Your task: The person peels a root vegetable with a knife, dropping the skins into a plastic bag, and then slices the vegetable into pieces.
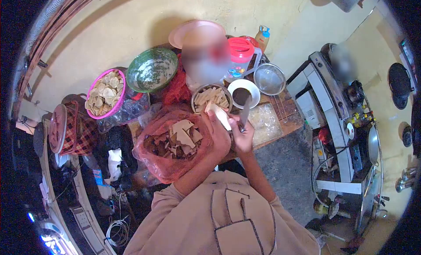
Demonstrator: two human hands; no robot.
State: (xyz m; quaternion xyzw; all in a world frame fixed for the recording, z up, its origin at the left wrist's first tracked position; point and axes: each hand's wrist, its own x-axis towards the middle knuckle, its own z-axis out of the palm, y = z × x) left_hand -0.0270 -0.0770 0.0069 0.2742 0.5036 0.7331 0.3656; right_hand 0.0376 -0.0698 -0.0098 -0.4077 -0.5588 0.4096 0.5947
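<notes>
My left hand (pixel 219 134) is wrapped round a pale peeled piece (pixel 218 114), which points up and to the left. Close beside it on the right, my right hand (pixel 243 135) grips a knife (pixel 246 111) with its blade pointing up. Just beyond my hands stands a metal bowl (pixel 194 106) of pale cut strips. Right of that bowl, a white bowl (pixel 254 89) holds dark liquid, and the blade overlaps its edge in view. A red plastic bag (pixel 151 164) with brown peelings and pale scraps lies left of my left hand.
A pink basket (pixel 90 111) of pale slices and a green basin (pixel 151 70) stand at the back left. Behind the bowls is a red-lidded pitcher (pixel 240 51); a strainer (pixel 269 79) lies to its right. A stove (pixel 329 86) stands further right.
</notes>
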